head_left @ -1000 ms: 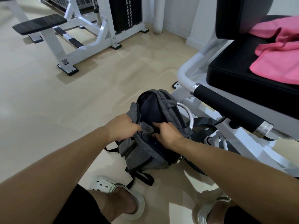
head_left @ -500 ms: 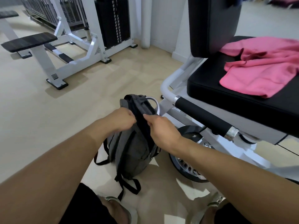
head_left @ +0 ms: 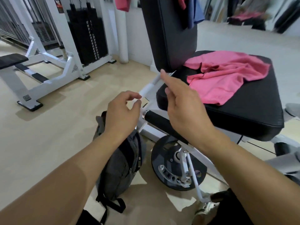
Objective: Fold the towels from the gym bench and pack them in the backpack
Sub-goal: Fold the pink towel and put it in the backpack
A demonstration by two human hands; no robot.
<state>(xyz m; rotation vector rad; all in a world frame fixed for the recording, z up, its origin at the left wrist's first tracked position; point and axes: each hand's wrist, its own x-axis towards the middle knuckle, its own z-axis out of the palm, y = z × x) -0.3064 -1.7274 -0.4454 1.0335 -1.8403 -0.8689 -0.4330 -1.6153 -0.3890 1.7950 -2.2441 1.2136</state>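
Hands raised in mid-air, both empty. Left hand (head_left: 121, 114) hovers above the backpack (head_left: 120, 168), fingers loosely curled, thumb and forefinger near each other but pinching nothing; grip slack and apart. Right hand (head_left: 181, 104) is lifted higher, between the backpack and the seat pad, fingers relaxed and nearly straight, forefinger pointing up toward the backrest; grip apart, touching nothing.

Backpack: dark grey, stands upright on the floor (head_left: 48, 127), just beside the white frame of the machine, its top partly hidden behind the left wrist. Black straps trail from its lower end onto the floor. Whether the top is unzipped cannot be told, as the hand covers it.

Pink towel (head_left: 227, 78) lies crumpled and unfolded on the black seat pad, the surface (head_left: 251, 114), spread across its rear half, close to the foot of the upright black backrest (head_left: 168, 34). More pink and blue cloth (head_left: 191, 10) hangs over the top of the backrest; too blurred to say what it is.

Below the seat: a padded black roller bar (head_left: 164, 124), a black round disc (head_left: 177, 163) with a metal adjustment plate.

Far left: another white machine with a weight stack (head_left: 88, 38) and a black pad (head_left: 12, 60)
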